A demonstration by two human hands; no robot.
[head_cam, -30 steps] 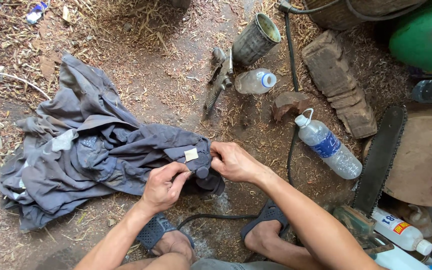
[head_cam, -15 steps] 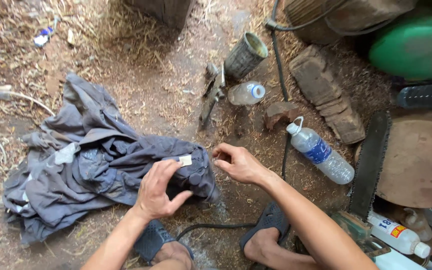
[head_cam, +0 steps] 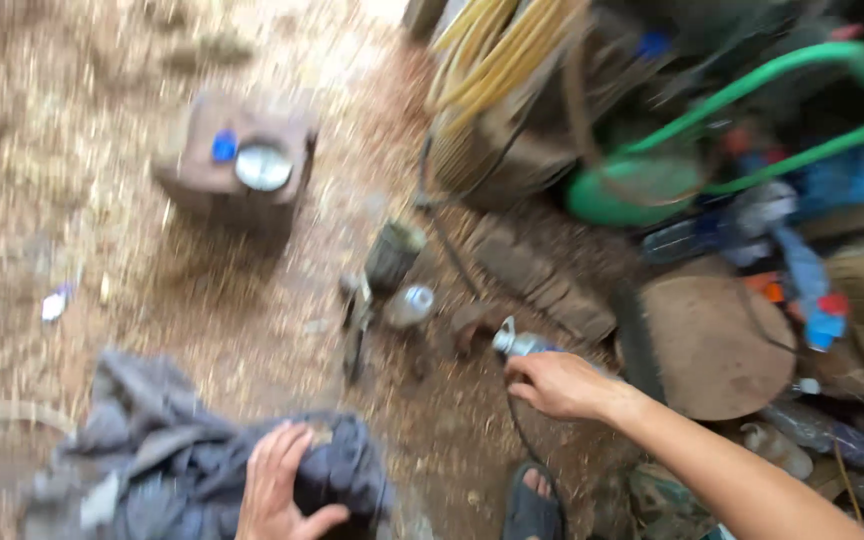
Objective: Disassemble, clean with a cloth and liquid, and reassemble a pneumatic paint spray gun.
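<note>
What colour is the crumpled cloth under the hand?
The cloth under the left hand is dark grey-blue; the head view shows it, though blurred.

Dark grey-blue cloth (head_cam: 202,460) lies left of the rust-brown round disc (head_cam: 717,345); above the disc, a green hose (head_cam: 782,75) and yellow coiled hose (head_cam: 492,50).

Bare earth floor (head_cam: 252,330), strewn with sawdust and straw. Lying on it: crumpled dark grey cloth (head_cam: 182,470) at lower left; small wooden block (head_cam: 237,185) farther back, topped by a round lid and a blue cap; dented tin can (head_cam: 394,255) beside a clear plastic bottle (head_cam: 410,305); row of bricks (head_cam: 542,280); round rusty disc (head_cam: 717,345) at right. All blurred.
</note>
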